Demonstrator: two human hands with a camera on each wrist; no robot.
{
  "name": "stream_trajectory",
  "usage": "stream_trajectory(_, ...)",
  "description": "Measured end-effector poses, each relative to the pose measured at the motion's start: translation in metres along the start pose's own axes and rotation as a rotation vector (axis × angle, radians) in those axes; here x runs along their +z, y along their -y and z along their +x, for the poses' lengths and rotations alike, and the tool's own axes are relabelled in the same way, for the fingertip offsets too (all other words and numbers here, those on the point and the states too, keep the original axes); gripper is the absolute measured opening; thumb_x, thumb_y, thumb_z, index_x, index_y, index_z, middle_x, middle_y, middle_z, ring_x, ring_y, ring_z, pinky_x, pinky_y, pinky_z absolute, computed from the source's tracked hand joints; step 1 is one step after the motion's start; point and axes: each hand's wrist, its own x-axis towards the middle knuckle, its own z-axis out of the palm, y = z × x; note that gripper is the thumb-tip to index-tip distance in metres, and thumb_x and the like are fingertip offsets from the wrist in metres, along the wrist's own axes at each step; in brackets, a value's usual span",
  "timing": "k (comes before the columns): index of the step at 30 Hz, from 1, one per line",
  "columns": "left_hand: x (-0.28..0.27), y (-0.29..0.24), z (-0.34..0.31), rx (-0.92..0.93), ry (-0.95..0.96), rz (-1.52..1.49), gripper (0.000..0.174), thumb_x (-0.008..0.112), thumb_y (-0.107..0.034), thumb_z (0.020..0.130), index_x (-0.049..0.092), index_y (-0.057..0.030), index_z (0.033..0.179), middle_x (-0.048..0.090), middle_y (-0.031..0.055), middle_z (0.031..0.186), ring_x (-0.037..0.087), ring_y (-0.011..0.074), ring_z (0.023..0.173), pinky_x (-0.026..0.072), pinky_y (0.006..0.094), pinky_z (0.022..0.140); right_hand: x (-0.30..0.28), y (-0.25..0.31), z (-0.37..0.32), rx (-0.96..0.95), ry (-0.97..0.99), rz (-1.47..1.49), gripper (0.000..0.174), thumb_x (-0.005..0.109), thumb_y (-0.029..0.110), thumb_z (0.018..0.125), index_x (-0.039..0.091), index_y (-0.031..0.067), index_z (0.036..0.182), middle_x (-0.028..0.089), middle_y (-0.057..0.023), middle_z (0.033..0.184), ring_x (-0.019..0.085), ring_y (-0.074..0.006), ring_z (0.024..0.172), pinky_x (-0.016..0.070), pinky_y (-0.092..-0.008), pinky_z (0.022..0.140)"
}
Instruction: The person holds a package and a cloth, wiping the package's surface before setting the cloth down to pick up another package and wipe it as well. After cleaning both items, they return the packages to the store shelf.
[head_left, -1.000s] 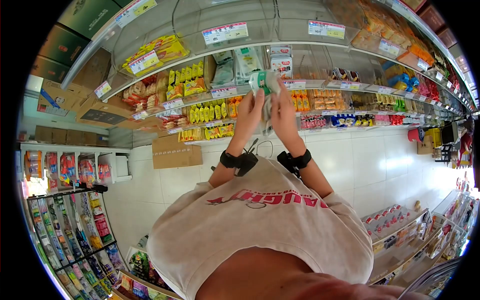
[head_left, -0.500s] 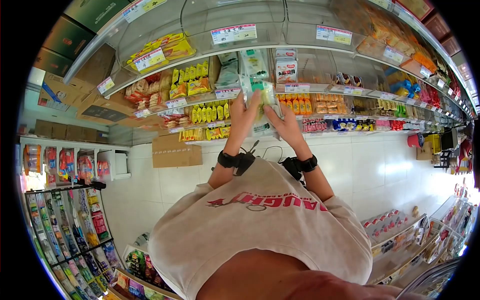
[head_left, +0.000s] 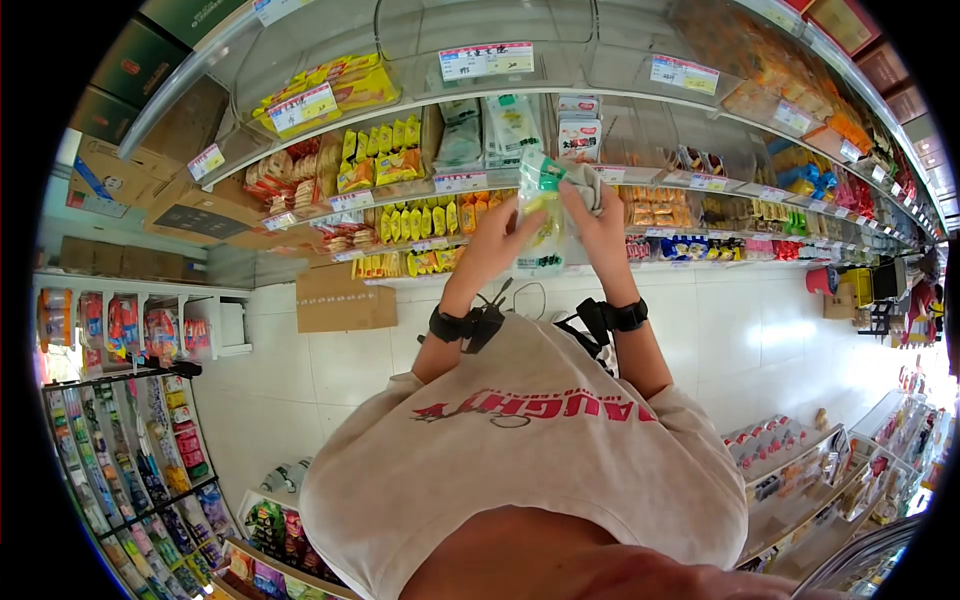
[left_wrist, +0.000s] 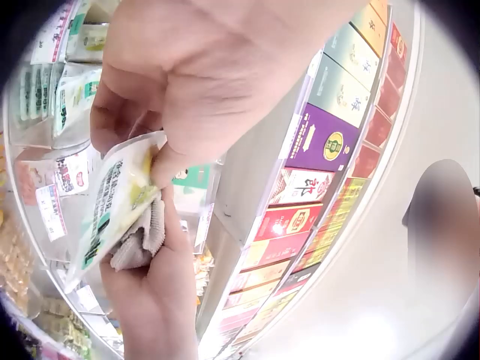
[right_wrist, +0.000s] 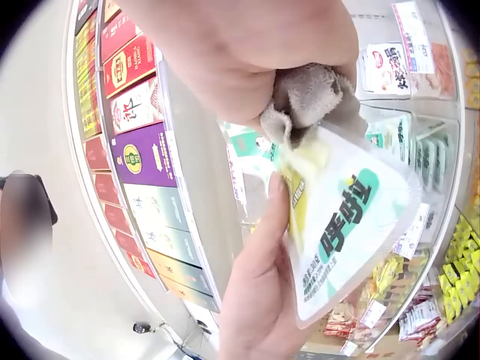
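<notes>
In the head view my left hand (head_left: 508, 228) pinches a white, green and yellow snack packet (head_left: 541, 222) by its left edge, in front of the shelves. My right hand (head_left: 592, 203) grips a grey cloth (head_left: 586, 184) and holds it against the packet's upper right. The left wrist view shows the left hand's fingers (left_wrist: 154, 154) on the packet (left_wrist: 112, 199), with the cloth (left_wrist: 141, 241) behind it. In the right wrist view the right hand (right_wrist: 270, 67) bunches the cloth (right_wrist: 309, 96) on the packet (right_wrist: 351, 225), and the left thumb (right_wrist: 264, 225) lies on its edge.
Shelves (head_left: 450, 182) with price tags hold yellow snack packs (head_left: 420, 225) and white-green packets (head_left: 505, 128) just behind the hands. A cardboard box (head_left: 345, 300) sits on the white tile floor. Low racks (head_left: 130, 330) stand left and right.
The packet has come down from the shelf level and now hangs flat between both hands. The right hand with the cloth has shifted to the packet's upper right.
</notes>
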Motion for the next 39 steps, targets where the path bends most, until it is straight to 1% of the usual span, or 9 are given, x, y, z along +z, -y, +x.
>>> stream_trajectory(7, -0.021, 0.009, -0.013, -0.006, 0.243, -0.094, 0.031, 0.068, -0.025, 0.096, 0.065, 0.0024, 0.111, 0.061, 0.0061, 0.075, 0.051, 0.0093, 0.062, 0.0420, 0.0280, 0.057, 0.024, 0.013, 0.002, 0.353, -0.001, 0.472, 0.025, 0.072, 0.025, 0.093, 0.071, 0.0019, 0.102, 0.069, 0.0002, 0.086, 0.061, -0.0063, 0.072, 0.0475, -0.0222, 0.063)
stream_trajectory(13, -0.048, 0.019, -0.027, 0.001, 0.223, -0.131, 0.031, 0.068, -0.025, 0.096, 0.067, 0.0002, 0.115, 0.067, 0.0034, 0.083, 0.055, 0.0086, 0.066, 0.0445, 0.0268, 0.059, 0.056, 0.004, 0.009, 0.404, 0.048, 0.446, 0.020, 0.071, 0.025, 0.093, 0.070, 0.0045, 0.095, 0.068, 0.0014, 0.085, 0.060, -0.0049, 0.070, 0.0461, -0.0211, 0.061)
stream_trajectory(19, -0.084, 0.047, -0.043, -0.118, -0.005, -0.270, 0.025, 0.064, -0.022, 0.099, 0.069, -0.0009, 0.111, 0.065, -0.0021, 0.083, 0.051, 0.0031, 0.069, 0.0410, 0.0221, 0.059, 0.108, -0.004, 0.003, 0.152, -0.043, 0.070, 0.024, 0.070, 0.024, 0.094, 0.065, 0.0031, 0.104, 0.066, 0.0003, 0.085, 0.054, -0.0056, 0.070, 0.0433, -0.0241, 0.061)
stream_trajectory(25, -0.105, 0.065, -0.054, -0.329, -0.217, -0.397, 0.027, 0.057, -0.027, 0.103, 0.068, -0.0020, 0.100, 0.061, -0.0026, 0.083, 0.055, 0.0026, 0.073, 0.0461, 0.0209, 0.062, 0.153, -0.010, -0.017, -0.501, -0.036, -0.401, 0.029, 0.068, 0.018, 0.094, 0.059, -0.0027, 0.112, 0.061, -0.0193, 0.107, 0.058, -0.0286, 0.090, 0.0465, -0.0372, 0.075)
stream_trajectory(26, -0.106, 0.062, -0.054, -0.372, -0.222, -0.455, 0.028, 0.056, -0.028, 0.104, 0.067, -0.0025, 0.101, 0.061, -0.0024, 0.084, 0.057, 0.0030, 0.074, 0.0488, 0.0215, 0.064, 0.151, -0.005, -0.026, -0.410, 0.124, -0.570, 0.032, 0.070, 0.014, 0.091, 0.059, -0.0042, 0.114, 0.058, -0.0226, 0.121, 0.057, -0.0393, 0.110, 0.0478, -0.0422, 0.089)
stream_trajectory(29, -0.102, 0.067, -0.051, -0.388, -0.204, -0.641, 0.029, 0.053, -0.029, 0.104, 0.066, -0.0037, 0.104, 0.063, -0.0009, 0.087, 0.063, 0.0067, 0.079, 0.0554, 0.0253, 0.071, 0.164, -0.015, -0.024, -0.647, 0.321, -0.652, 0.035, 0.070, 0.014, 0.090, 0.058, -0.0053, 0.117, 0.057, -0.0205, 0.133, 0.050, -0.0411, 0.131, 0.0437, -0.0444, 0.104)
stream_trajectory(30, -0.101, 0.073, -0.048, -0.373, -0.195, -0.703, 0.028, 0.053, -0.029, 0.105, 0.066, -0.0041, 0.106, 0.064, -0.0003, 0.089, 0.065, 0.0083, 0.081, 0.0574, 0.0269, 0.073, 0.162, -0.017, -0.026, -0.606, 0.344, -0.637, 0.040, 0.069, 0.015, 0.091, 0.058, -0.0057, 0.123, 0.053, -0.0179, 0.143, 0.039, -0.0414, 0.142, 0.0372, -0.0475, 0.113)
stream_trajectory(33, -0.108, 0.092, -0.038, -0.374, -0.168, -0.935, 0.025, 0.050, -0.020, 0.104, 0.063, -0.0018, 0.114, 0.067, 0.0052, 0.102, 0.068, 0.0153, 0.085, 0.0568, 0.0291, 0.077, 0.153, -0.010, -0.027, -0.605, 0.404, -0.670, 0.045, 0.069, 0.018, 0.091, 0.057, -0.0032, 0.129, 0.051, -0.0182, 0.145, 0.039, -0.0411, 0.141, 0.0335, -0.0497, 0.116)
stream_trajectory(39, -0.107, 0.079, -0.003, -0.363, -0.220, -1.066, 0.033, 0.053, -0.023, 0.104, 0.059, 0.0023, 0.125, 0.068, 0.0115, 0.115, 0.070, 0.0194, 0.096, 0.0581, 0.0349, 0.082, 0.117, -0.003, -0.005, -0.607, 0.519, -0.701, 0.049, 0.068, 0.019, 0.091, 0.056, 0.0027, 0.135, 0.049, -0.0167, 0.148, 0.036, -0.0376, 0.144, 0.0278, -0.0506, 0.119)
